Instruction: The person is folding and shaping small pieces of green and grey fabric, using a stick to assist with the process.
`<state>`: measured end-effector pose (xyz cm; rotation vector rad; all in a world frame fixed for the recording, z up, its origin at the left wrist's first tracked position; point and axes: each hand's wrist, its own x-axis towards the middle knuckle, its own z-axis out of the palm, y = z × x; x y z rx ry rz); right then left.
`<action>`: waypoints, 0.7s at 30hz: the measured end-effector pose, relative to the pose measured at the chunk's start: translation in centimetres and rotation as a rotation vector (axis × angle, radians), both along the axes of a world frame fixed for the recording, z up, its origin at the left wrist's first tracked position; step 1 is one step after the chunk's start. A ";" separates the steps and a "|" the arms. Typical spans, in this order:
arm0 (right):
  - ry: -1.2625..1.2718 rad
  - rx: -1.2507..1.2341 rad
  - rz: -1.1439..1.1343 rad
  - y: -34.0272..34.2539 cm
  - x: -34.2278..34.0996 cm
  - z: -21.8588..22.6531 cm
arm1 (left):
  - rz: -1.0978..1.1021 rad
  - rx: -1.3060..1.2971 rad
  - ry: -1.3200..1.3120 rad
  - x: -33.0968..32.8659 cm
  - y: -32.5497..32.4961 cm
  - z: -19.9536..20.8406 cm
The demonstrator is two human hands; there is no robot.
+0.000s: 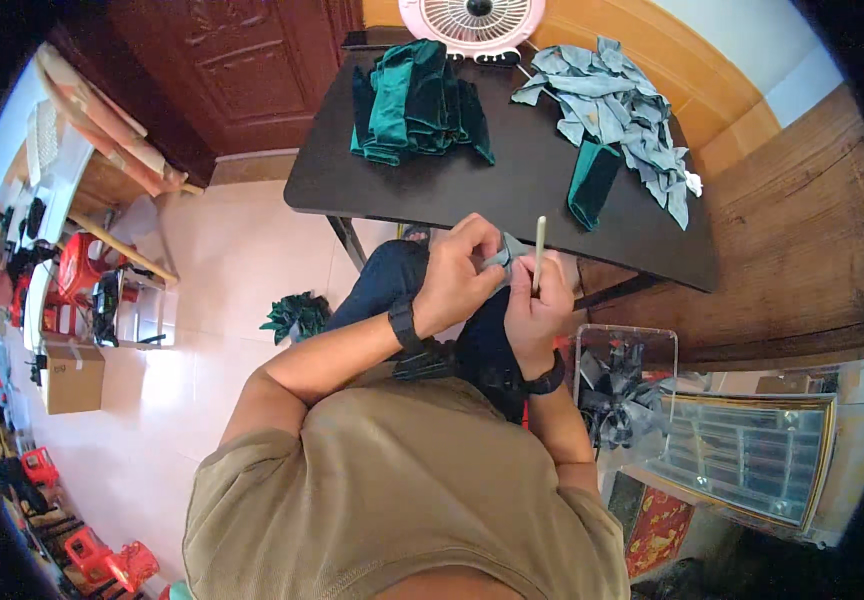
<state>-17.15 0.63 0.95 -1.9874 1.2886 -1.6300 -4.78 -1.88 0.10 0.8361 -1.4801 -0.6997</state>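
My left hand (457, 270) pinches a small piece of grey cloth (512, 252) above my lap, close to the table's front edge. Beside it, my right hand (539, 305) is closed around a slim pale stick (540, 240) that points upward, its exact kind unclear. The right fingertips also meet the cloth's edge. On the dark table (352, 190) lie a stack of folded dark green velvet pieces (407, 105) at left and one green velvet piece (592, 183) at right. A heap of grey cloth pieces (612, 100) spreads along the table's right side.
A pink fan (474, 20) stands at the table's back. Green cloth (297, 316) lies on the floor at left. To my right, a clear bin (624, 385) holds dark and grey scraps beside a framed glass panel (742, 450). A cardboard box (74, 378) and red stools (80, 268) are farther left.
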 end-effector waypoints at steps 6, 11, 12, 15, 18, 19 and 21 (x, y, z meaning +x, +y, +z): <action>0.165 -0.231 -0.002 0.1 0.6 0.0 | 0.037 0.111 0.084 -0.2 0.1 -0.4; 0.222 -0.261 0.051 -0.1 0.3 -0.8 | -0.018 0.284 -0.114 0.1 -0.4 0.2; 0.231 -0.275 0.057 0.0 0.3 -0.8 | -0.022 0.289 -0.114 0.1 -0.6 -0.2; 0.263 -0.303 0.044 0.1 0.5 -0.8 | -0.140 0.249 -0.069 -0.1 -0.8 -1.2; 0.208 -0.305 0.003 0.5 0.7 -1.1 | -0.038 -0.048 -0.083 0.5 -0.8 -0.3; 0.132 -0.294 -0.015 0.6 0.8 -1.3 | -0.045 -0.047 -0.083 0.6 -1.0 -0.3; 0.030 -0.229 -0.071 0.5 0.7 -1.2 | -0.066 0.136 0.171 0.5 -1.1 0.0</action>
